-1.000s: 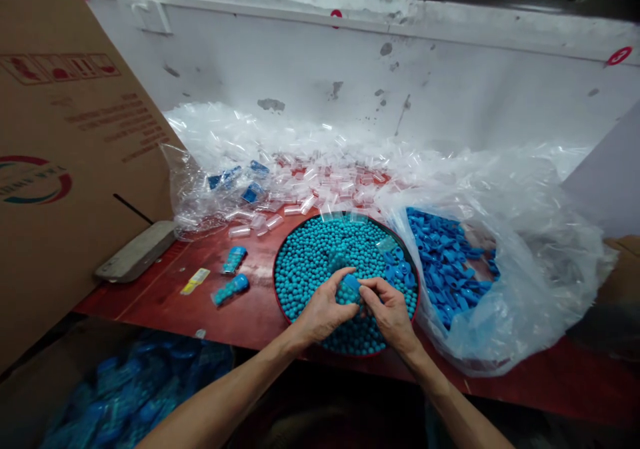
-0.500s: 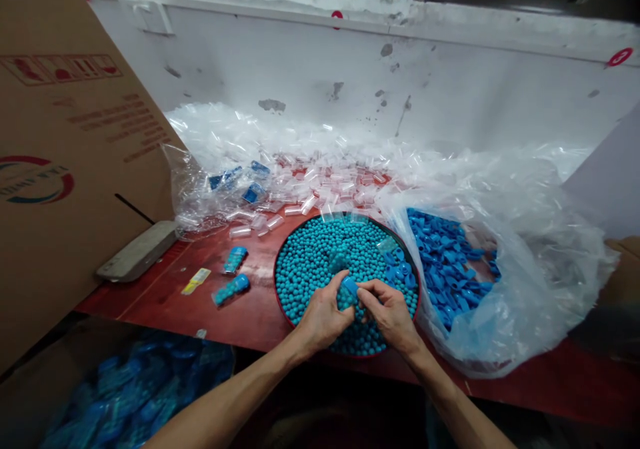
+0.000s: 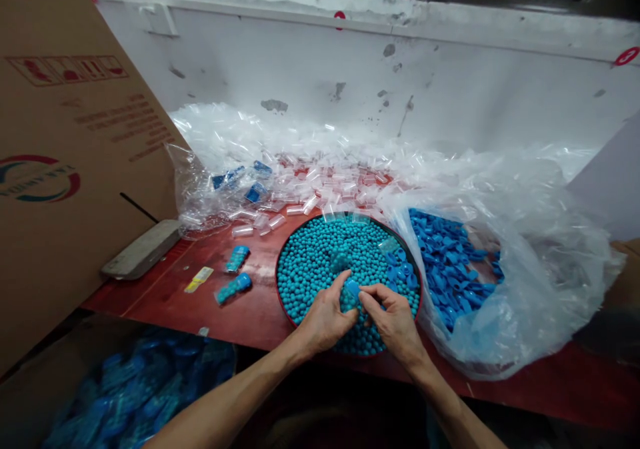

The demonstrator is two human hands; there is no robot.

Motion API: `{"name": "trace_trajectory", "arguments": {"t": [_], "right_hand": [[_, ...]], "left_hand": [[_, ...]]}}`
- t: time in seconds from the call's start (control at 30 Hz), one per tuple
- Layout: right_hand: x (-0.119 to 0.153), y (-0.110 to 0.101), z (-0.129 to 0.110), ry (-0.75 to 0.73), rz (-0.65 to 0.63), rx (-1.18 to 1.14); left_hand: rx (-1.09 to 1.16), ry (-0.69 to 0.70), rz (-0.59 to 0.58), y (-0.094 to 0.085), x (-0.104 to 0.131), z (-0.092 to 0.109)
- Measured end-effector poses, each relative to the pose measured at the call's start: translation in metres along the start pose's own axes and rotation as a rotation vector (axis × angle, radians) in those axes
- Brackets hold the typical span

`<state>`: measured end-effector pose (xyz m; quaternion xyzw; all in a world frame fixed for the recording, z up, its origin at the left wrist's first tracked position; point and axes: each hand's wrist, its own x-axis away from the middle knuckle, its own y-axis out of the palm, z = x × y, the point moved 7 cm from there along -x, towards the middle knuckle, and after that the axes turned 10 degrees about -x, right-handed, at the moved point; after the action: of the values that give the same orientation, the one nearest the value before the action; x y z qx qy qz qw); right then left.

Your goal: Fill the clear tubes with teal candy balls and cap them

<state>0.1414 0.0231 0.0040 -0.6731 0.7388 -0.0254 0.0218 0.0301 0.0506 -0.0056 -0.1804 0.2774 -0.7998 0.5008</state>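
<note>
Over a round tray [image 3: 277, 272] of turquoise beads [image 3: 310, 256], my left hand [image 3: 327, 316] is closed around a small clear plastic container [image 3: 346, 301] with beads inside. A blue cap [image 3: 353, 288] sits at its upper end. My right hand [image 3: 393, 319] pinches at this cap with thumb and forefinger; part of the container is hidden by my fingers. Several loose blue caps [image 3: 400, 269] lie on the beads at the tray's right side. Two filled, capped containers, one upright-looking [image 3: 237, 259] and one lying [image 3: 234, 288], rest on the red table to the left.
Clear empty tubes [image 3: 320, 186] are heaped behind the tray. An open plastic bag [image 3: 530, 289] of blue caps [image 3: 450, 269] stands right. On the left are a cardboard box [image 3: 90, 122], a grey block [image 3: 143, 249] and, lower down, a box of filled containers [image 3: 125, 389].
Both hands stay over the tray on the same container. The right fingers have shifted slightly at the cap, and the whole view has moved a little.
</note>
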Motion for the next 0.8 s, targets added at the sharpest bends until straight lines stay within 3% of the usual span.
{"name": "trace_trajectory", "arguments": {"t": [0.3,0.5,0.6,0.67,0.8], "right_hand": [[-0.005,-0.002,0.005,0.037,-0.168,-0.002],[-0.006,-0.001,-0.005,-0.132,-0.246,0.178],[-0.006,-0.002,-0.001,-0.145,-0.269,0.176],[-0.007,-0.007,0.002,-0.101,-0.274,0.133],[-0.009,-0.015,0.015,0.131,-0.285,-0.113]], "left_hand": [[0.187,-0.021,-0.116,0.000,-0.001,0.004],[0.094,0.005,-0.109,0.000,-0.001,0.005],[0.084,0.007,-0.101,0.003,0.001,0.004],[0.155,-0.005,-0.117,0.007,0.002,0.005],[0.402,-0.091,-0.258,0.019,0.004,0.005]]}}
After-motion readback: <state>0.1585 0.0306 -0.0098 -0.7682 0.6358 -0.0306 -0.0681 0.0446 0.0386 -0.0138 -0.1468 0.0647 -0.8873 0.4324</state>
